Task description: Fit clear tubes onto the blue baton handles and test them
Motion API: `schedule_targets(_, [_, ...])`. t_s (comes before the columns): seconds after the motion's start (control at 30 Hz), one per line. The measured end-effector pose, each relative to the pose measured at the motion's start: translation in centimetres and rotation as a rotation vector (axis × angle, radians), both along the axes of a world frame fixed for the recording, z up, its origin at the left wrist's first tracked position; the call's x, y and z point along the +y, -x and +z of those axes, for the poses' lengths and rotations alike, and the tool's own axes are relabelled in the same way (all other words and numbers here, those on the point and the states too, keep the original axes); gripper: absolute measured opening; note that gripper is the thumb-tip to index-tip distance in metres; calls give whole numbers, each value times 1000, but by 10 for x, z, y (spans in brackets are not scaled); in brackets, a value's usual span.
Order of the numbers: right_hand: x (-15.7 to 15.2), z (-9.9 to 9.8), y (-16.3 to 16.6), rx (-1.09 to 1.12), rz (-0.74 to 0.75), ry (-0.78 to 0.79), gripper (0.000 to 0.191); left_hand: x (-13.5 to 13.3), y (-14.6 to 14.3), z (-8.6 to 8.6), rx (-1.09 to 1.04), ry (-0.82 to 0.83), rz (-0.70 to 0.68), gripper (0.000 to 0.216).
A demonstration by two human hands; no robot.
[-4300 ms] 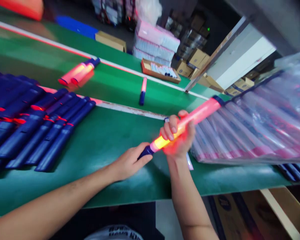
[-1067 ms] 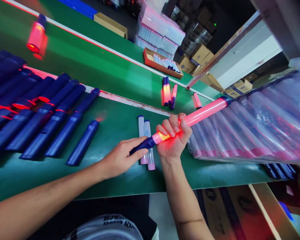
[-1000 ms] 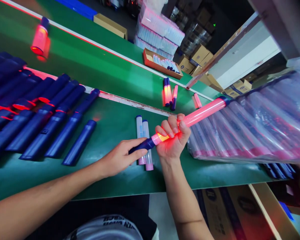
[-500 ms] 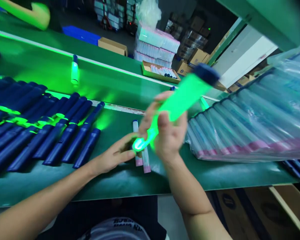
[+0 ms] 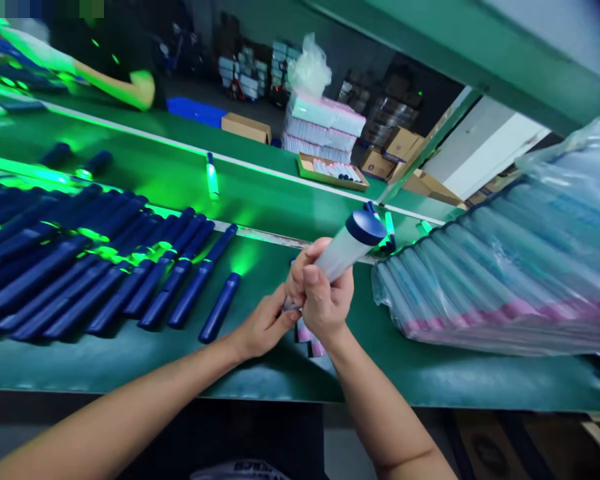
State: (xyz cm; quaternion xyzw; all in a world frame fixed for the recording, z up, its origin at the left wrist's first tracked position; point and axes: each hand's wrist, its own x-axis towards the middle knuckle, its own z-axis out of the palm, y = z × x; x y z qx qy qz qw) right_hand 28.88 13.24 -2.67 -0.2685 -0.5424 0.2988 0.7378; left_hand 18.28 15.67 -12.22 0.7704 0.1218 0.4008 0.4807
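Over the table (image 5: 260,363), between the bagged pile (image 5: 505,267) and the blue handles (image 5: 105,267), the unlit tube (image 5: 347,247) tilts cap-up, my right hand (image 5: 325,303) clamped on its lower part, my left hand (image 5: 263,327) pinching its base: I think a fitting step, needing 2 steady hands.

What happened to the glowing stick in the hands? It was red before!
The light stick went from red to green and now looks unlit. The right hand tipped its blue-capped end up; the left hand stays at its lower end. The blue handles and bagged stack lie as before.
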Motion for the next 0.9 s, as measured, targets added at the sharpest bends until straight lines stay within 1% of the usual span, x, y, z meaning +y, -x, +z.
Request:
schedule_targets(0.07, [7, -10, -18, -77, -77, 51, 27, 10, -12, 9, 90, 29, 23, 41])
schedule_targets(0.1, [12, -16, -32, -149, -160, 114, 35, 20, -20, 18, 134, 34, 65, 43])
schedule_targets(0.13, [16, -23, -46, -260, -267, 217, 45, 32, -28, 30, 170, 32, 123, 44])
schedule_targets(0.2, [16, -42, -75, -537, -474, 506, 59, 62, -36, 55, 199, -1, 245, 43])
schedule_targets(0.23, [12, -52, -86, -662, -530, 648, 61, 76, -35, 66, 209, -32, 297, 43])
schedule_targets(0.27, [5, -61, -94, -760, -547, 768, 61, 88, -29, 73, 251, -96, 374, 51])
schedule_targets(0.3, [-4, -70, -99, -822, -533, 853, 59, 96, -20, 77, 381, -238, 494, 60])
schedule_targets(0.33, [-13, -78, -101, -847, -507, 902, 57, 99, -7, 77, 547, -372, 588, 64])
schedule_targets(0.37, [-22, -85, -101, -845, -487, 928, 55, 99, 9, 73, 738, -484, 640, 64])
schedule_targets(0.4, [-28, -89, -99, -839, -478, 952, 54, 95, 25, 67, 929, -576, 659, 61])
schedule_targets(0.43, [-33, -93, -98, -824, -473, 971, 53, 88, 40, 60, 1086, -635, 651, 58])
schedule_targets(0.47, [-35, -94, -98, -800, -469, 983, 52, 79, 55, 51, 1200, -671, 631, 55])
schedule_targets(0.53, [-36, -94, -102, -727, -467, 988, 51, 61, 75, 36, 1303, -712, 606, 52])
schedule_targets(0.6, [-34, -89, -111, -624, -462, 975, 49, 47, 84, 25, 1304, -728, 589, 53])
schedule_targets(0.67, [-32, -80, -119, -514, -446, 948, 47, 40, 85, 19, 1259, -705, 558, 55])
schedule_targets(0.73, [-30, -69, -119, -272, -347, 889, 45, 38, 80, 16, 1118, -621, 503, 55])
schedule_targets(0.8, [-24, -57, -113, 64, -173, 803, 42, 41, 68, 15, 921, -475, 437, 55])
schedule_targets(0.87, [-13, -49, -104, 353, -21, 697, 42, 51, 47, 14, 770, -310, 364, 51])
schedule_targets(0.9, [-6, -47, -100, 429, 15, 650, 40, 59, 32, 13, 730, -242, 337, 46])
